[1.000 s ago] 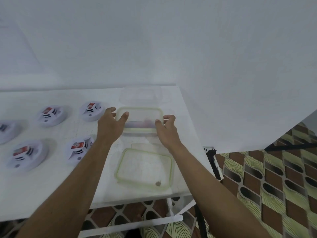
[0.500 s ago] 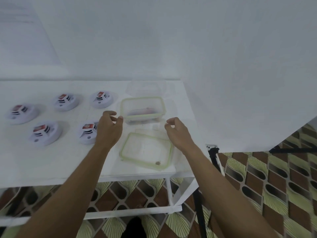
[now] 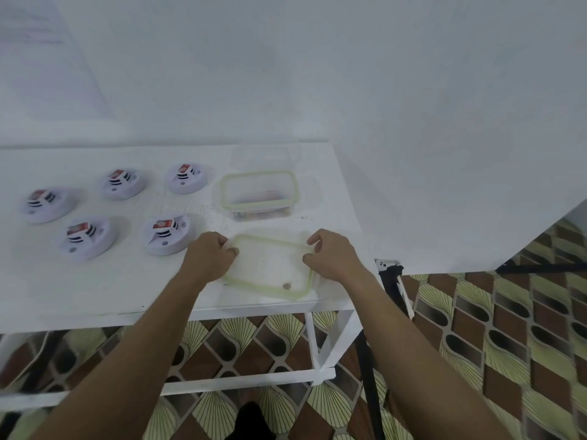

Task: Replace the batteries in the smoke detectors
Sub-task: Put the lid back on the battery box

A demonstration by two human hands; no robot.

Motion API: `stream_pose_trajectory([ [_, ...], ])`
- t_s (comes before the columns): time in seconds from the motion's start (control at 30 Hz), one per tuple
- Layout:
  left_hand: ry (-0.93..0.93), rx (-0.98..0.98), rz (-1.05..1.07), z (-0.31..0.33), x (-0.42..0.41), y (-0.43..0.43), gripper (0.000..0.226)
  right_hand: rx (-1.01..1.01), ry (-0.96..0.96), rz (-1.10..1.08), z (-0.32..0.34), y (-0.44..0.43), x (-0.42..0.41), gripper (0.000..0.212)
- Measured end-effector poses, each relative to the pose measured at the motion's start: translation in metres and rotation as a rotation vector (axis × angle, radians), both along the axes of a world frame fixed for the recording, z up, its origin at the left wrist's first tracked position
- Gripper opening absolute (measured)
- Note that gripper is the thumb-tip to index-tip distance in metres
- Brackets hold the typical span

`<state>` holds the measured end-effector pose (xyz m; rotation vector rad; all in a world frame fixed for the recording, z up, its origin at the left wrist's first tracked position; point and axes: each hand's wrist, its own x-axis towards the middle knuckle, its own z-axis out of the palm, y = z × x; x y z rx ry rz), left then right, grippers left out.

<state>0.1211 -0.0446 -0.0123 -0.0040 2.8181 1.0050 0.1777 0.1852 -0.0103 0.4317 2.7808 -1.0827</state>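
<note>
Hands grip the lid: left hand pinches its left edge, right hand its right edge. The lid lies flat by the box. Lift it level, both sides together. Five detectors wait on the table.

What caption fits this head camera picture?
Both hands, left and right, grip a green-rimmed lid beside five smoke detectors.
</note>
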Motion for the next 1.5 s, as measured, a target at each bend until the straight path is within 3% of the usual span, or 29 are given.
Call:
stream_pose_trajectory([
  [0.17,-0.044,0.294,0.074,0.020,-0.008,-0.009,0.014,-0.094,0.084,-0.051,0.019,0.008,-0.003,0.039],
  [0.33,0.006,0.469,0.071,0.050,-0.019,-0.013,0.022,-0.266,0.352,-0.175,0.044,0.009,-0.011,0.033],
  [0.6,0.609,0.384,0.152,0.076,-0.037,0.004,0.013,-0.793,0.681,-0.383,0.058,0.000,-0.049,0.028],
  [0.7,0.620,0.434,0.169,0.073,-0.053,0.008,0.024,-0.744,0.719,-0.397,0.058,0.000,-0.065,0.023],
  [0.83,0.555,0.584,0.186,0.067,-0.076,0.013,0.037,-0.509,0.768,-0.415,0.056,0.002,-0.089,0.015],
  [1.0,0.550,0.753,0.167,0.068,-0.103,0.024,0.007,-0.373,0.788,-0.403,0.053,0.002,-0.124,0.002],
  [1.13,0.506,0.862,0.073,0.070,-0.132,0.030,0.021,-0.502,0.718,-0.383,0.055,0.005,-0.150,0.006],
  [1.3,0.325,1.120,0.080,0.068,-0.176,0.031,0.039,-0.627,0.639,-0.387,0.057,0.010,-0.186,0.022],
  [1.37,0.293,1.116,0.083,0.064,-0.195,0.030,0.036,-0.613,0.615,-0.376,0.055,0.008,-0.200,0.022],
  [1.5,0.282,0.900,0.116,0.055,-0.229,0.030,0.008,-0.572,0.543,-0.446,0.054,0.007,-0.223,0.017],
])
